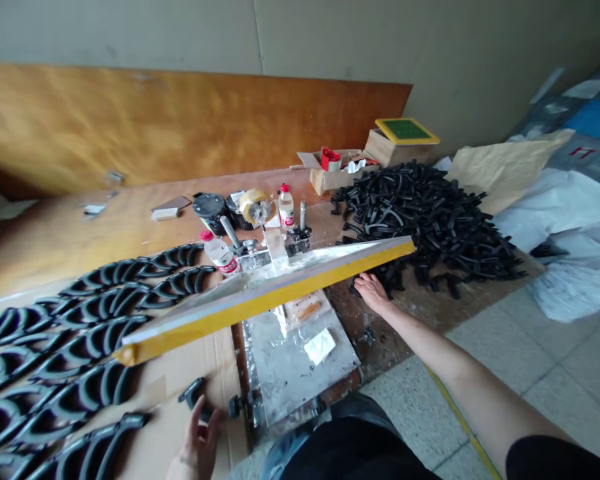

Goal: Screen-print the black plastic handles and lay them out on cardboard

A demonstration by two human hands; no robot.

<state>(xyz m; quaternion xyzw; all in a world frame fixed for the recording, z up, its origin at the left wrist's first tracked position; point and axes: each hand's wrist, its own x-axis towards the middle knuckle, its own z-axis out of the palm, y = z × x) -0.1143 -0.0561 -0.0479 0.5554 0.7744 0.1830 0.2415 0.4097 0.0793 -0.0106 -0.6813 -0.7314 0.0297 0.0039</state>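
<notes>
While my left hand, parted loosely, adjoins a black piece, my right hand meets the black pile, grip unclear.

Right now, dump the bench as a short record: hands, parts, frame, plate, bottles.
left hand: over the cardboard, at a single black part; contact unclear
right hand: at the near edge of the heap of black parts; grip unclear
laid-out parts: rows of curved black pieces at the picture's left
frame: yellow-edged frame, raised over the grey plate
on plate: white piece
bottles: two red-capped bottles, beyond the frame's near edge
</notes>
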